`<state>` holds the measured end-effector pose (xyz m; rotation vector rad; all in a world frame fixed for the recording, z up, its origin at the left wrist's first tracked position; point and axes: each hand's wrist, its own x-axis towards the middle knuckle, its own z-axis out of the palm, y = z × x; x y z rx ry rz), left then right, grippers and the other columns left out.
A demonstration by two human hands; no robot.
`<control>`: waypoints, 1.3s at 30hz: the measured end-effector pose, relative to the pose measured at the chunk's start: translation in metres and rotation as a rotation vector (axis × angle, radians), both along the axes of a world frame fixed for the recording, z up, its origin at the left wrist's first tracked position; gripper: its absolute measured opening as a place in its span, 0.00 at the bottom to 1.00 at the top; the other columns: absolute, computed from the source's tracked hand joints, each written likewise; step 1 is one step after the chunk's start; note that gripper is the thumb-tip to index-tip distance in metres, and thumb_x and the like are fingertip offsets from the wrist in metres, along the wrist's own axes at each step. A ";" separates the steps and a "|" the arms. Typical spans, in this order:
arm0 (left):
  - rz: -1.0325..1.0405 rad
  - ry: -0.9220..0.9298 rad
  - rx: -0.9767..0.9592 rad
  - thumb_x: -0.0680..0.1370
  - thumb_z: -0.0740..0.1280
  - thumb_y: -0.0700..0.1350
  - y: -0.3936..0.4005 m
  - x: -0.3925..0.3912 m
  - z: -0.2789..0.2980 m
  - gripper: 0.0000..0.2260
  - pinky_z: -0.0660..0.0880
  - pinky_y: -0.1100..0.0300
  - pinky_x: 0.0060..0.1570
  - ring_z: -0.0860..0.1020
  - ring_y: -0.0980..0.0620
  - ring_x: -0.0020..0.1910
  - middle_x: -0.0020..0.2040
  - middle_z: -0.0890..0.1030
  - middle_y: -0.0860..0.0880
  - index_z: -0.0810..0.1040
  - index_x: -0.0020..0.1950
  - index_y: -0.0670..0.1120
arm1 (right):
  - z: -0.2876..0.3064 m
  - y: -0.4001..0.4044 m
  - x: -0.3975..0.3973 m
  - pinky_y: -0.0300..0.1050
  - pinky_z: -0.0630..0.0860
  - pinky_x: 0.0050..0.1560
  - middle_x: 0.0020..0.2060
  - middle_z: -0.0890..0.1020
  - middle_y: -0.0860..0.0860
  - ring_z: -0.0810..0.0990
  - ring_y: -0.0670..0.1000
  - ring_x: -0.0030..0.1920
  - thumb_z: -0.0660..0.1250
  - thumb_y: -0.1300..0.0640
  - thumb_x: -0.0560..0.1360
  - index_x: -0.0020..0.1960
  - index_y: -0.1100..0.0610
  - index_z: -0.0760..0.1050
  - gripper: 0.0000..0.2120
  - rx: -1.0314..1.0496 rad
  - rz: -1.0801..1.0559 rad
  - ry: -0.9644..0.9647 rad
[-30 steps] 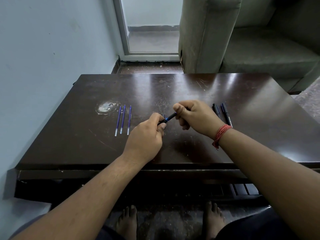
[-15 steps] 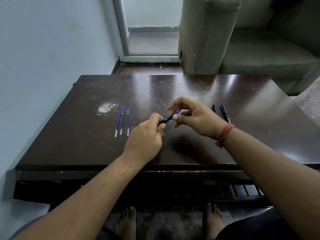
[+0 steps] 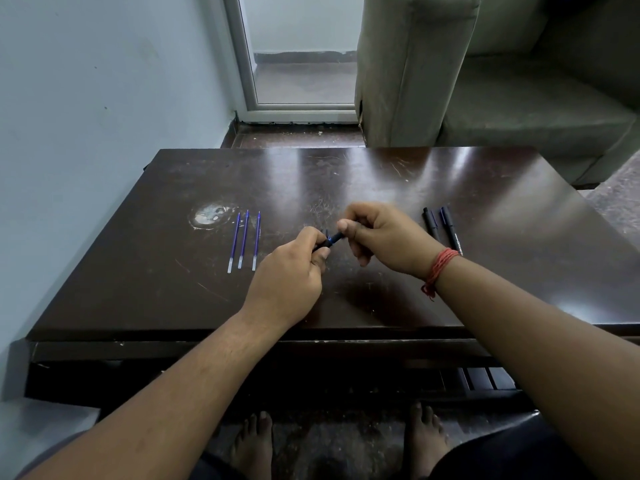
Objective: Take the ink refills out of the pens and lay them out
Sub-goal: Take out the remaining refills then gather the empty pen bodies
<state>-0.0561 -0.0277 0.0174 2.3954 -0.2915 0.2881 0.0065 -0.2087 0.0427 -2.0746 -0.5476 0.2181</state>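
1. Pen (image 3: 330,239), black with a blue section showing in the gap between the two hands, is held above the bench (image 3: 346,174), over its middle front part, to the right of the row of refills.
2. Left hand (image 3: 287,275) has its fingers curled around the nearer, lower end of the pen; right hand (image 3: 384,237) pinches the farther end with thumb and forefinger, the other fingers curled under. Both are clenched on the same pen.
3. Three ink refills (image 3: 244,240) lie side by side on the bench, left of the held pen and just right of a pale worn patch (image 3: 209,215); they are blue, thin tubes with clear near ends.
4. Two more pens (image 3: 441,226) lie on the bench to the right of the held pen, partly hidden behind the right wrist, which wears a red thread (image 3: 440,268).
5. Handling, as I judge it: the pen is light and stiff, and its smooth plastic barrel could slip, so a firm hold on each half near the joint suits twisting or pulling it apart.
6. A refill looks slender and a little bendy; better taken near its middle or clear end and drawn out straight than levered sideways.
7. Whether the barrel is already loosened cannot be told.
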 end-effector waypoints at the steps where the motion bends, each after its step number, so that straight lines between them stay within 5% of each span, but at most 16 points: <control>1: 0.003 0.001 -0.001 0.83 0.60 0.45 0.000 0.000 0.000 0.04 0.76 0.43 0.36 0.77 0.49 0.35 0.37 0.79 0.51 0.74 0.52 0.48 | 0.001 0.001 -0.001 0.43 0.77 0.33 0.27 0.79 0.49 0.78 0.48 0.27 0.62 0.51 0.82 0.43 0.58 0.75 0.13 -0.046 -0.017 -0.023; 3: 0.007 -0.003 -0.003 0.83 0.61 0.45 -0.001 0.000 0.001 0.03 0.76 0.44 0.36 0.77 0.49 0.35 0.37 0.79 0.51 0.74 0.52 0.49 | 0.002 0.001 -0.002 0.44 0.77 0.33 0.30 0.80 0.49 0.79 0.49 0.27 0.60 0.49 0.82 0.45 0.59 0.75 0.15 -0.020 -0.018 -0.018; 7: 0.005 -0.016 -0.011 0.83 0.60 0.45 -0.001 0.000 0.002 0.03 0.76 0.44 0.36 0.78 0.49 0.35 0.37 0.79 0.51 0.73 0.52 0.48 | 0.004 -0.005 -0.002 0.49 0.81 0.39 0.42 0.79 0.54 0.80 0.54 0.36 0.64 0.62 0.80 0.54 0.60 0.75 0.04 0.203 0.083 0.082; 10: 0.002 -0.014 0.003 0.83 0.61 0.46 -0.001 0.000 0.002 0.03 0.76 0.44 0.36 0.78 0.50 0.35 0.37 0.79 0.52 0.73 0.52 0.49 | 0.003 0.000 -0.003 0.47 0.80 0.37 0.35 0.79 0.55 0.80 0.51 0.33 0.65 0.62 0.80 0.49 0.61 0.77 0.03 0.160 0.050 0.075; 14: -0.004 -0.008 0.010 0.83 0.60 0.46 0.000 0.000 0.002 0.04 0.76 0.45 0.35 0.77 0.50 0.35 0.38 0.79 0.51 0.74 0.53 0.48 | 0.003 0.006 -0.003 0.48 0.78 0.33 0.26 0.79 0.50 0.78 0.49 0.26 0.62 0.50 0.81 0.45 0.61 0.76 0.15 -0.048 -0.049 -0.036; 19: 0.010 -0.020 -0.027 0.83 0.60 0.46 0.001 0.001 0.002 0.03 0.75 0.45 0.35 0.77 0.51 0.34 0.37 0.79 0.52 0.73 0.51 0.49 | 0.005 -0.002 -0.003 0.50 0.83 0.38 0.40 0.79 0.51 0.82 0.52 0.35 0.67 0.61 0.79 0.53 0.57 0.76 0.04 0.123 0.033 0.028; 21: 0.009 -0.025 -0.020 0.83 0.60 0.46 0.002 0.002 0.001 0.03 0.75 0.46 0.36 0.77 0.51 0.34 0.36 0.79 0.52 0.73 0.51 0.50 | 0.003 -0.002 -0.003 0.49 0.82 0.39 0.35 0.80 0.49 0.82 0.51 0.35 0.67 0.64 0.78 0.51 0.57 0.76 0.04 0.131 0.050 0.047; 25: 0.004 -0.022 -0.003 0.83 0.60 0.46 0.001 0.001 0.001 0.04 0.75 0.46 0.36 0.77 0.51 0.35 0.37 0.79 0.52 0.73 0.52 0.49 | 0.003 0.000 -0.002 0.46 0.80 0.34 0.26 0.79 0.49 0.80 0.50 0.28 0.67 0.53 0.78 0.44 0.58 0.77 0.09 0.021 -0.015 -0.017; 32: -0.002 -0.034 -0.016 0.83 0.60 0.46 0.001 0.001 0.001 0.04 0.75 0.47 0.35 0.77 0.51 0.34 0.37 0.79 0.52 0.73 0.51 0.49 | 0.004 -0.005 -0.001 0.44 0.81 0.39 0.35 0.82 0.53 0.82 0.51 0.34 0.67 0.65 0.78 0.50 0.59 0.78 0.04 0.129 0.046 0.002; 39: 0.009 -0.045 -0.008 0.83 0.60 0.44 0.001 0.002 -0.002 0.05 0.70 0.57 0.31 0.75 0.57 0.31 0.35 0.78 0.55 0.73 0.48 0.49 | 0.004 0.002 -0.001 0.40 0.76 0.31 0.27 0.78 0.47 0.75 0.43 0.26 0.67 0.56 0.79 0.41 0.47 0.76 0.09 -0.100 -0.026 -0.198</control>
